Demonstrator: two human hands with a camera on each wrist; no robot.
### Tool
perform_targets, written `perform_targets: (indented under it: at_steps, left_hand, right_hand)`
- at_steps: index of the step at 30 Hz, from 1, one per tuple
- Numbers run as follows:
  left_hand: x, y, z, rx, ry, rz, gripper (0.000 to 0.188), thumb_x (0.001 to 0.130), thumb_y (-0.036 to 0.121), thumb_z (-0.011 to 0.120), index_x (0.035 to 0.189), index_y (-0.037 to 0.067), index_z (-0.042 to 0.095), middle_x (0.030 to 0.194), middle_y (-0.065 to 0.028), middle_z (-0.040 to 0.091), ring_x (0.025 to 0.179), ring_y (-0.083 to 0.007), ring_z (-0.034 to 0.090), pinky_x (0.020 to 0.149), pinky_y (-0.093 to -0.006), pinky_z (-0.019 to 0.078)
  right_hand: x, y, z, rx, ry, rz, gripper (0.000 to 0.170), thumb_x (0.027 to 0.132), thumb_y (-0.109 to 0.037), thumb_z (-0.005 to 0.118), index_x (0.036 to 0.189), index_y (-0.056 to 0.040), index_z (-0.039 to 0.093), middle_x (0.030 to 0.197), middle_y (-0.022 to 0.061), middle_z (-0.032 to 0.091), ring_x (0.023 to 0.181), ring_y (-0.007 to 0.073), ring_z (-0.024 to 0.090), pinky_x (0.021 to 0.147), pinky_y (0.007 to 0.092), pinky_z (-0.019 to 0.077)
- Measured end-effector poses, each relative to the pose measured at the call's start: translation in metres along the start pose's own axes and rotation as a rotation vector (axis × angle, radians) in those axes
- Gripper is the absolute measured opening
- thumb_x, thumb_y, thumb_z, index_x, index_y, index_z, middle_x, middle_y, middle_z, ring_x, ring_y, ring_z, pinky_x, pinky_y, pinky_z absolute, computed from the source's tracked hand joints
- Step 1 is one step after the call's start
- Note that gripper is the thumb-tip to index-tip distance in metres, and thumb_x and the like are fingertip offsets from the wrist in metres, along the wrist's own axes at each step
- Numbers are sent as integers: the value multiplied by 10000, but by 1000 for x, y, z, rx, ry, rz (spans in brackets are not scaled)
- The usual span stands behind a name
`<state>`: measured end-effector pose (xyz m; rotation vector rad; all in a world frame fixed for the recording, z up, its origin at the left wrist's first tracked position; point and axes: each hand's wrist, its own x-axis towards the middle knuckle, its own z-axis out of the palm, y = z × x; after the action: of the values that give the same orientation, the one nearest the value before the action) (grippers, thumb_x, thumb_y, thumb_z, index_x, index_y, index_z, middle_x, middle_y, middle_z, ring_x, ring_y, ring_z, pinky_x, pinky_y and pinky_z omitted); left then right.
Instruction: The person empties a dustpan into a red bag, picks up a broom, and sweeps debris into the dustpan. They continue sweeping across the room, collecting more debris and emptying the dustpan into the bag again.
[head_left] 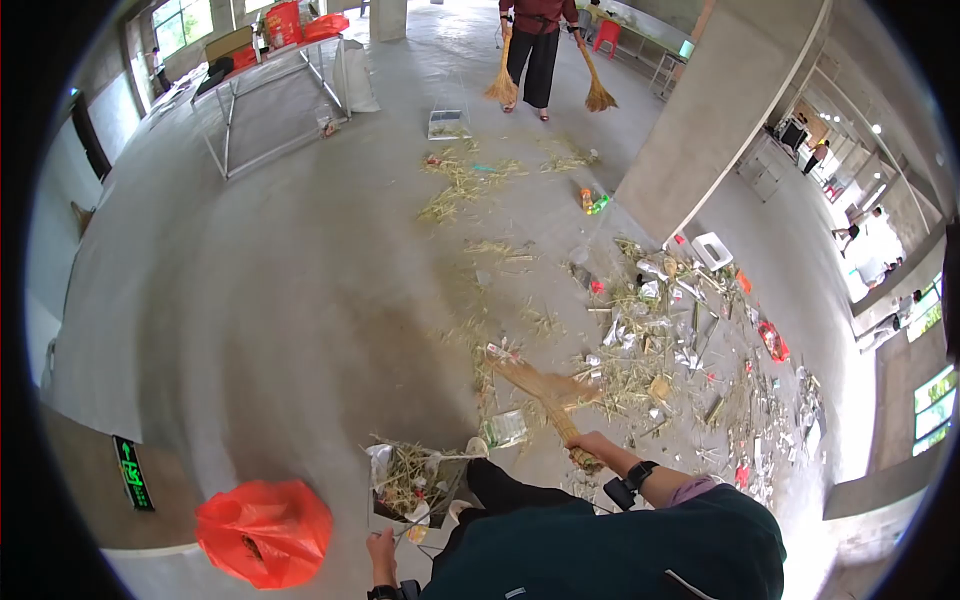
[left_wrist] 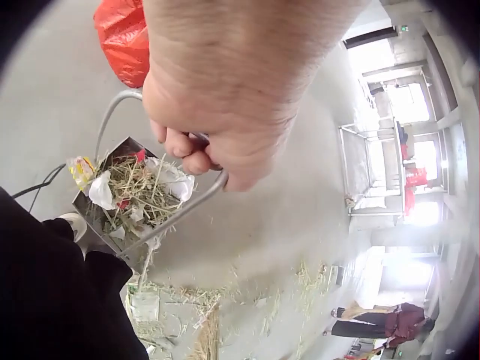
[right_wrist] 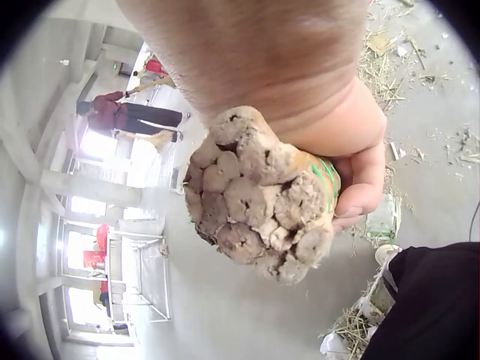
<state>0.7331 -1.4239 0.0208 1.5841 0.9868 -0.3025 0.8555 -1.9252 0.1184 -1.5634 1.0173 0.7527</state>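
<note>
My left hand [left_wrist: 217, 112] grips the bent metal handle [left_wrist: 187, 210] of a dustpan [head_left: 380, 521] heaped with straw and scraps of paper [head_left: 412, 478]. The pan stands on the floor beside my feet. In my right hand [head_left: 598, 447] is the bound handle of a straw broom [head_left: 555, 408], its bristles fanned out over the litter on the floor. The right wrist view shows the cut stalk ends of the broom handle [right_wrist: 251, 206] close up, with the fingers curled round it. A clear plastic container [head_left: 505, 429] lies between the broom and the pan.
Straw, paper and wrappers [head_left: 660, 340] spread over the floor at right, near a square pillar [head_left: 715, 130] and a white basin [head_left: 712, 251]. A red plastic bag [head_left: 265, 533] sits left of the dustpan. Ahead stands a person [head_left: 538, 45] holding two brooms, near another dustpan [head_left: 448, 125].
</note>
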Motion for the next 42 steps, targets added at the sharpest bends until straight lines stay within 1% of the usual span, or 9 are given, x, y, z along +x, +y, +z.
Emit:
perform_targets:
  at_steps: [6, 16, 20, 27, 32, 35, 37, 41, 42]
  left_hand:
    - [-23, -46, -33, -80, 71, -90, 128, 700, 114, 589, 623, 53, 508, 531, -13, 474, 445, -108, 445, 404, -271, 325]
    - [-129, -127, -33, -14, 413, -171, 197, 686, 183, 629, 669, -2, 561, 577, -52, 521, 527, -121, 473, 460, -274, 356]
    - [-189, -130, -10, -275, 513, -177, 155, 688, 161, 607, 645, 19, 563, 583, -15, 517, 511, -101, 456, 450, -268, 348]
    - [-241, -200, 24, -504, 688, -181, 189, 687, 178, 610, 585, 36, 538, 547, -25, 510, 474, -102, 459, 422, -258, 339]
    - [-275, -227, 63, -614, 774, -356, 252, 718, 170, 601, 507, 78, 498, 485, -39, 490, 410, -119, 443, 379, -270, 329]
    - [-284, -254, 88, -724, 820, -342, 192, 698, 138, 611, 596, 32, 488, 482, -25, 446, 388, -117, 414, 354, -276, 288]
    - [-289, -267, 99, -766, 859, -343, 194, 701, 142, 607, 596, 31, 487, 472, -31, 442, 375, -122, 406, 342, -274, 278]
    - [-298, -306, 122, -889, 855, -321, 194, 708, 141, 592, 591, 33, 482, 459, -53, 446, 357, -135, 410, 315, -273, 255]
    - [-302, -306, 126, -897, 858, -325, 194, 708, 141, 592, 591, 33, 482, 459, -53, 446, 357, -135, 410, 315, -273, 255]
  right_hand:
    - [-22, 5, 32, 39, -70, -12, 229, 697, -155, 661, 686, 58, 579, 579, 110, 573, 449, 197, 569, 406, 306, 456]
    - [-12, -11, 56, -371, -312, -167, 220, 705, -155, 633, 733, 58, 584, 593, 116, 584, 464, 201, 576, 430, 303, 470]
    - [11, -18, 49, -452, -422, -213, 215, 704, -125, 631, 731, 81, 575, 593, 121, 577, 462, 214, 574, 417, 312, 463]
    - [54, -45, 78, -599, -478, -372, 222, 684, -102, 650, 719, 102, 570, 595, 135, 572, 472, 228, 575, 425, 330, 467]
    - [73, -79, 111, -494, -553, -338, 225, 663, -109, 664, 718, 91, 577, 611, 131, 578, 485, 227, 577, 442, 326, 466]
    - [123, -78, 117, -581, -564, -375, 199, 669, -108, 652, 740, 67, 589, 621, 112, 584, 488, 212, 574, 453, 320, 463]
    - [178, -72, 124, -834, -458, -494, 133, 679, -119, 635, 674, 10, 600, 625, 105, 601, 519, 211, 583, 475, 353, 468]
    - [119, -77, 110, -836, -569, -312, 164, 688, -147, 644, 737, 4, 603, 683, 103, 616, 605, 207, 602, 543, 340, 477]
    - [116, -74, 101, -959, -895, -860, 176, 687, -151, 651, 776, -6, 602, 708, 98, 618, 644, 203, 606, 581, 330, 478]
